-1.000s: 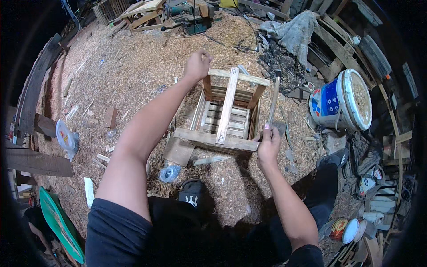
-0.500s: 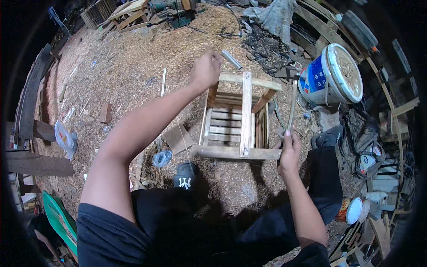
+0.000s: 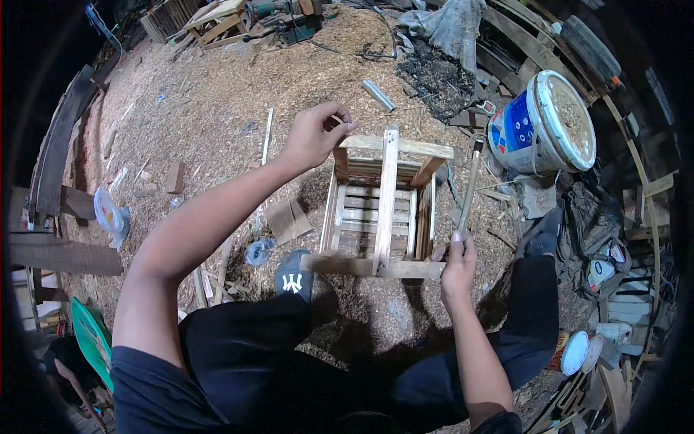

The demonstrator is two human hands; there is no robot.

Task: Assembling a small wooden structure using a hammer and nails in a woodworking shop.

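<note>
A slatted wooden crate (image 3: pixel 369 269) stands on the ground between my feet. A pale wooden slat (image 3: pixel 387 195) lies across its open top, from the far rail to the near one. My left hand (image 3: pixel 316 136) is held near the crate's far left corner, its fingers curled and thumb and forefinger nearly together. Whatever sits in that pinch is too small to make out. In my right hand (image 3: pixel 457 271), by the near right corner, is a hammer (image 3: pixel 470 189). It is gripped low on its wooden handle, with the dark head pointing away from me.
Sawdust and wood scraps cover the ground. A large white and blue bucket (image 3: pixel 542 123) stands at the far right. Beyond the crate lies a metal tube (image 3: pixel 379 95). A brown board piece (image 3: pixel 288 220) and a crumpled clear plastic bag (image 3: pixel 259 252) lie left of the crate.
My left hand has drawn back a little to the left and nearer to me. The near end of the slat and the crate's near rail appear shifted left. My right hand still holds the hammer.
</note>
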